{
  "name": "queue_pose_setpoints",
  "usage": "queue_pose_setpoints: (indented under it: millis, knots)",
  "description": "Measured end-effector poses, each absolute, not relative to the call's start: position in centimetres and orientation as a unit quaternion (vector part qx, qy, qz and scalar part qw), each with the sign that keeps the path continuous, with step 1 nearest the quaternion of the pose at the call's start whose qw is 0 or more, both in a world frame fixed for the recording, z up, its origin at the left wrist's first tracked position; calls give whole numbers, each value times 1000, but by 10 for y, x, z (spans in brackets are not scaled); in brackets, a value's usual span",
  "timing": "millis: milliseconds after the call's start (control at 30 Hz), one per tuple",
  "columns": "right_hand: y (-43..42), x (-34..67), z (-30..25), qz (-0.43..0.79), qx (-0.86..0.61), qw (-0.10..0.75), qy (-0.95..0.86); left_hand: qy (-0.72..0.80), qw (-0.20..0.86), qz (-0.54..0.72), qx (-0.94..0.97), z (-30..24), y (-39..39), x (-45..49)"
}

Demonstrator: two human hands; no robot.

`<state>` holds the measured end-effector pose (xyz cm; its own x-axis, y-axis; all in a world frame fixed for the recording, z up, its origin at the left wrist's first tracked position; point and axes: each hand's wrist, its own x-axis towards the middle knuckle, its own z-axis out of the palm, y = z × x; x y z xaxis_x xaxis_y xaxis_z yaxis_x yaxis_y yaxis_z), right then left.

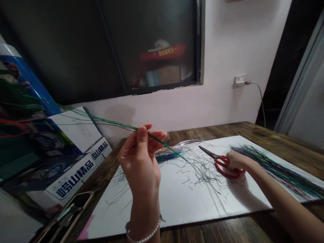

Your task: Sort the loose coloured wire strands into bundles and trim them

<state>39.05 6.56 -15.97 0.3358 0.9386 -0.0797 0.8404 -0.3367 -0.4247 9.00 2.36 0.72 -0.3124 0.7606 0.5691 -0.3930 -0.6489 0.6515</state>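
My left hand (140, 155) is raised over the white board, with thumb and fingers pinched on a bundle of thin green wires (111, 122). One end of the bundle runs off to the left, past the boxes. The other end slants down to the right and fans out above short wire scraps (202, 172) on the board. Further right, my right hand (234, 161) is closed on the red handle of a pair of scissors (222, 163), whose blades point to the upper left. Some of the right fingers are hidden.
The white board (177, 202) lies on a dark wooden table (212, 130). A long bundle of dark coloured wires (278, 172) rests along its right side, and a blue bundle (168, 156) lies behind my left hand. Stacked boxes (76, 172) stand at the left.
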Motion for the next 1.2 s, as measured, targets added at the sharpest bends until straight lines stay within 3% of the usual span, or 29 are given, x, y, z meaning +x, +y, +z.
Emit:
queue_pose_setpoints:
  millis: [300,633,933,1100,1200]
  knots:
    - [68,395,-166,193,-795,118,-563,176,371,784,465,7,26,90]
    - [66,397,-138,217,-767,157,-583,208,401,785,424,8,25,92]
    - [52,394,-107,295,-706,339,-547,207,506,769,331,7,43,89]
    - [38,363,-88,343,-606,450,-560,194,451,810,321,-1,56,92]
    - [30,340,-77,348,-496,577,-547,194,403,839,311,0,55,90]
